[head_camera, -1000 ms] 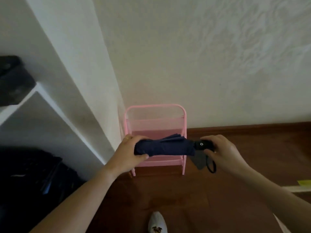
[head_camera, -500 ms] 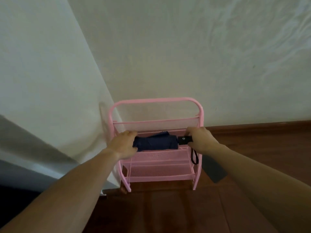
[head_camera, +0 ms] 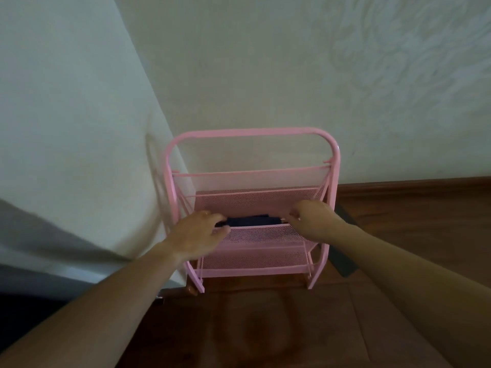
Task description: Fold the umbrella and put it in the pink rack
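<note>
The folded navy umbrella [head_camera: 251,220] lies sideways inside a mesh shelf of the pink rack [head_camera: 249,132], mostly hidden behind the shelf's front lip. My left hand [head_camera: 200,233] grips the umbrella's left end, fingers curled over it and thumb on the lip. My right hand [head_camera: 312,217] holds the right end, where the handle is hidden under curled fingers.
The rack stands on a brown wooden floor [head_camera: 265,328] against a pale wall [head_camera: 265,62], tight beside a white cabinet side [head_camera: 79,128] on its left. A dark flat object [head_camera: 345,261] lies on the floor just right of the rack.
Both hands have lowered the umbrella from above the shelf's front lip down into the shelf. The view has closed in on the rack.
</note>
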Available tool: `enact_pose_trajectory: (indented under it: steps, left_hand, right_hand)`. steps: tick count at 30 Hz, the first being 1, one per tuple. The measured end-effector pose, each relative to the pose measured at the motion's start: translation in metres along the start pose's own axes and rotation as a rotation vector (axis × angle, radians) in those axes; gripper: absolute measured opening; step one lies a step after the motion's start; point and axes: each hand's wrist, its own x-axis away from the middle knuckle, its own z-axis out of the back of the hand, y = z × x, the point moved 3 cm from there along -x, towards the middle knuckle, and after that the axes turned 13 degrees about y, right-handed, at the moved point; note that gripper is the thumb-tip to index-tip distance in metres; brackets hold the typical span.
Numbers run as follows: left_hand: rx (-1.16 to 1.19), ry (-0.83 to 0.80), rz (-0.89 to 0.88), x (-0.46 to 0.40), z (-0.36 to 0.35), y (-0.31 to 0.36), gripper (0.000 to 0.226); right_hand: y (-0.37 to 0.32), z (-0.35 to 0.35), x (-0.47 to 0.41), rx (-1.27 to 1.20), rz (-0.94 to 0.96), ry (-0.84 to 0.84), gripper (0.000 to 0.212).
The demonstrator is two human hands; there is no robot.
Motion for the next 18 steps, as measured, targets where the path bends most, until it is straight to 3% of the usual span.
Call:
enact_pose_trajectory:
  steps: [2,7,12,18]
  left_hand:
    - [-0.078,-0.01,-0.062,0.009,-0.003,0.0,0.05]
    - [-0.174,0.179,-0.18,0.009,-0.015,-0.008,0.02]
    - [-0.141,0.264,-0.222,0.005,-0.018,-0.008,0.017]
    - [-0.193,0.211,-0.157,0.005,-0.019,0.0,0.022]
  right_hand:
    - [-0.002,-0.004,0.012,-0.03,0.075,0.009,0.025]
    - [-0.002,-0.021,0.021,0.117,0.17,0.054,0.027]
    - [0.005,-0.028,0.011,0.188,0.205,0.082,0.031]
    - [-0.005,-0.02,0.014,0.293,0.157,0.057,0.029]
